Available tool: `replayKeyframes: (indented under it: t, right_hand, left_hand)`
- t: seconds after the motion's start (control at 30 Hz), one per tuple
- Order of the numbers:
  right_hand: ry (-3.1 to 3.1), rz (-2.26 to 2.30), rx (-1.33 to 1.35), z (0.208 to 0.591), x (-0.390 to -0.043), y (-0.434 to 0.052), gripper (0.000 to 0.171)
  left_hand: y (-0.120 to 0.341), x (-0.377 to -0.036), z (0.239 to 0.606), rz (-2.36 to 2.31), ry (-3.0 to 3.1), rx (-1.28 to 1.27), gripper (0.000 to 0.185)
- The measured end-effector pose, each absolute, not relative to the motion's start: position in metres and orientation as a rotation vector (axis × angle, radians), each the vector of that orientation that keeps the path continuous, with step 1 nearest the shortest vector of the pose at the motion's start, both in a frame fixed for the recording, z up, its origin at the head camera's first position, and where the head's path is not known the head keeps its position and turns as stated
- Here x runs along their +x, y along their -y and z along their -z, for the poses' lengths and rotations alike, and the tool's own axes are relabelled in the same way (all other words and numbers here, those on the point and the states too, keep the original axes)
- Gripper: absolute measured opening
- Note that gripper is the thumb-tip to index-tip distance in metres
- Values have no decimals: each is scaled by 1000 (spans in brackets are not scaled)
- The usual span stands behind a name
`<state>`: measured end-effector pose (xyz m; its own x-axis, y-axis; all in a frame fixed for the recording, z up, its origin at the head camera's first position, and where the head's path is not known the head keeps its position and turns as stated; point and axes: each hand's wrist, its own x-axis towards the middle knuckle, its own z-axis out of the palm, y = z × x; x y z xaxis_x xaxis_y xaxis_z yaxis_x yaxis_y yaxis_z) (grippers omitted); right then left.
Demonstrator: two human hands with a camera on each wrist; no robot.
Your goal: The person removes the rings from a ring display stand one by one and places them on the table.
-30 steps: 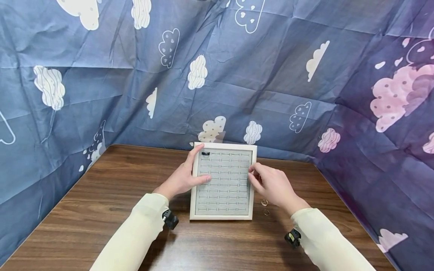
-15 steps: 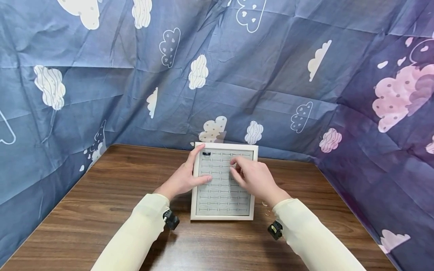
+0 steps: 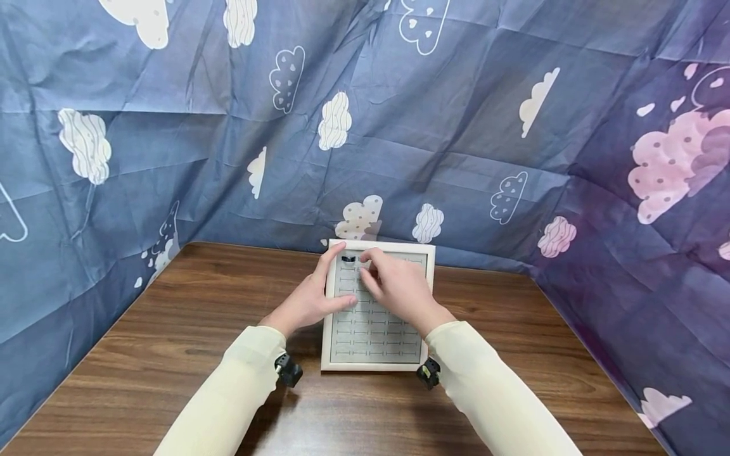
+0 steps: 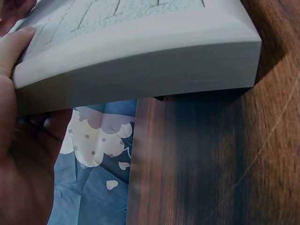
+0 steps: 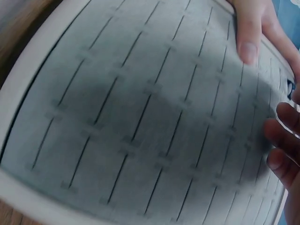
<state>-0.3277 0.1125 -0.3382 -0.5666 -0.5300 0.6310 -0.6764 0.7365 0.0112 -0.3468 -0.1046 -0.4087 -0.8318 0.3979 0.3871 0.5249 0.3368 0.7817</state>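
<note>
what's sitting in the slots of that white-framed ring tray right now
One dark ring sits in the far-left slot of the top row of the ring tray. The other visible slots look empty. The right hand covers part of the upper rows, so anything under its fingers is hidden.

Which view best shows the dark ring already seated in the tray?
The head view: the dark ring sits in the ring tray's far-left slot. The right wrist view catches perhaps an edge; the left wrist view shows only the tray's side.

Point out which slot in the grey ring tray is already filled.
The far left corner slot of the ring tray, in the top row, holds a dark ring. It sits between the left hand and right hand; every other visible slot shows only bare grey felt.
</note>
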Motion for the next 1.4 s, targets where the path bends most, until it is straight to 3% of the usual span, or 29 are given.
replayKeyframes:
  t: [0.9,1.4]
  right_hand:
    - [2375,-245,741,342,-328,-82,13]
    - [2161,-211,898,354,-336,-91,17]
  left_hand:
    - [103,-347,409,1451,2436,-840,104]
    - [104,-348,410,1462,2424,-860,103]
